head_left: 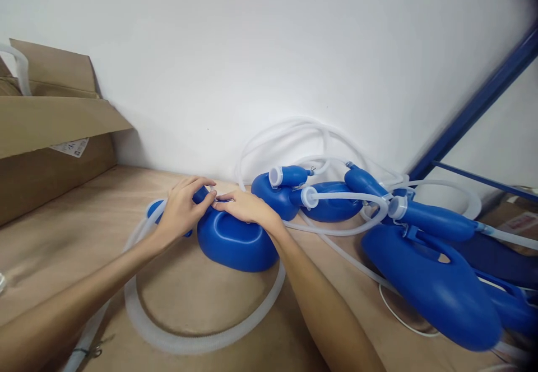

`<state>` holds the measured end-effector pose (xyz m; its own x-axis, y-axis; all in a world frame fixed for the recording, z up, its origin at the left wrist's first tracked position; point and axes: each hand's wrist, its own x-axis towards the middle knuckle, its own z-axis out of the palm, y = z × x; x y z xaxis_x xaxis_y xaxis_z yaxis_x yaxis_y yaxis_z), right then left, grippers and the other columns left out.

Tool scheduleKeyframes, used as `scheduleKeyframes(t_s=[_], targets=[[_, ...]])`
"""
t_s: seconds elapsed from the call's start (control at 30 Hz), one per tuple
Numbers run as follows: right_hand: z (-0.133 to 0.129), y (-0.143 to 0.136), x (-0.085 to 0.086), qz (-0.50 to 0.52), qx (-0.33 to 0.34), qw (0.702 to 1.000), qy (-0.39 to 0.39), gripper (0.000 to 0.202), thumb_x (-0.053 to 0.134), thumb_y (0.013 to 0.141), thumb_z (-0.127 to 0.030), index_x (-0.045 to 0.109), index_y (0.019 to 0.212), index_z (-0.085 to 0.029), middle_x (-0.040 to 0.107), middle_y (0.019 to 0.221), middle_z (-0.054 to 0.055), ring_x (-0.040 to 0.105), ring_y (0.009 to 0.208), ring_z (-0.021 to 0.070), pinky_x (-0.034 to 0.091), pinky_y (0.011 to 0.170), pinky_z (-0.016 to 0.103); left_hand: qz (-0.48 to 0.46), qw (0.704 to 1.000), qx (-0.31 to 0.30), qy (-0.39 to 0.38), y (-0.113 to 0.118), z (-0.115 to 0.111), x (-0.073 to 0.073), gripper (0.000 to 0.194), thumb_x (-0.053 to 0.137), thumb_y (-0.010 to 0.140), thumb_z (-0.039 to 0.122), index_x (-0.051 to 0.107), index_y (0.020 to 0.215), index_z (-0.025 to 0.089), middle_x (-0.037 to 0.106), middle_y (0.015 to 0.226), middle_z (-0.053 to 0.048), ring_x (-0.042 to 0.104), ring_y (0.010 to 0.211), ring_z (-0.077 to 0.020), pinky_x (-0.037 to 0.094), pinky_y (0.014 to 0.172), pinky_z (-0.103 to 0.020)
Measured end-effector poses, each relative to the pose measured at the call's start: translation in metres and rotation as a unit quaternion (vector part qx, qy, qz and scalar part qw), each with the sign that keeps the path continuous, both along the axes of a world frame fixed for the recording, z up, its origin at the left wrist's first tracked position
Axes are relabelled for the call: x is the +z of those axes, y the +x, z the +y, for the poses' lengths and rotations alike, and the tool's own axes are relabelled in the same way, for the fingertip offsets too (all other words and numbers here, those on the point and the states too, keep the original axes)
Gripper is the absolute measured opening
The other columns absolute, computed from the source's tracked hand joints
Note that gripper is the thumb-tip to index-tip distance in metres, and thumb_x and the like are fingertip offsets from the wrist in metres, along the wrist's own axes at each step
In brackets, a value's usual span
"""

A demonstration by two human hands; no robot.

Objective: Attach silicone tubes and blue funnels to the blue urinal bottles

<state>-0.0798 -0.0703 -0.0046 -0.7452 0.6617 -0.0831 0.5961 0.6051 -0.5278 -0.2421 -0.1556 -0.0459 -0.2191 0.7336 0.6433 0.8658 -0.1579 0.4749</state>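
A blue plastic urinal bottle [235, 243] lies on its side on the brown tabletop [189, 299], in front of me. My left hand [182, 207] is closed at its neck end, thumb and fingers pinching a small clear piece [213, 193]. From the other side my right hand [244, 207] meets it, its fingertips pressed together on the same piece. My fingers hide most of that piece. Below my left hand a blue funnel-like part [154, 209] sticks out, partly covered. A white corrugated hose [202, 343] curves round in front of the bottle.
To the right lie several more blue urinal bottles [432, 282] with funnel necks and clear caps [397, 208]. Coiled white hoses [294, 125] lean on the wall behind. An open cardboard box [54, 120] stands at the left. A blue metal frame [474, 103] rises at the right.
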Motion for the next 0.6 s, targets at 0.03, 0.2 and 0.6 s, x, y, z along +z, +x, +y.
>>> scheduleKeyframes(t_s=[0.03,0.2,0.6], targets=[[0.0,0.0,0.001,-0.004,-0.001,1.0,-0.014,0.055,0.055,0.091,-0.065,0.069,0.136,-0.036,0.078,0.09,0.005,0.069,0.067,0.0224,0.052,0.065,0.032,-0.002,1.0,0.002,0.0,0.002,-0.001,0.0,0.032,0.052,0.094,0.047,0.07,0.104,0.023,0.073,0.111,-0.008,0.066,0.111,-0.0297,0.047,0.101,-0.045],[0.001,0.003,0.003,0.011,0.023,0.998,-0.06,0.049,0.054,0.094,-0.058,0.071,0.133,-0.034,0.059,0.056,-0.003,0.049,0.043,0.0138,0.038,0.044,0.025,-0.018,0.999,0.049,0.011,0.011,-0.003,-0.002,0.025,0.052,0.093,0.038,0.071,0.102,0.024,0.075,0.112,-0.007,0.066,0.112,-0.0294,0.046,0.105,-0.048],[0.008,0.011,0.0,0.063,0.065,0.994,-0.064,0.065,0.068,0.085,-0.068,0.069,0.137,-0.028,0.063,0.147,0.005,0.06,0.131,0.0305,0.044,0.111,0.037,0.099,0.954,-0.111,-0.26,-0.056,-0.034,0.055,0.073,0.053,0.093,0.058,0.038,0.158,0.027,0.05,0.158,-0.008,0.052,0.138,-0.0334,0.044,0.113,-0.043]])
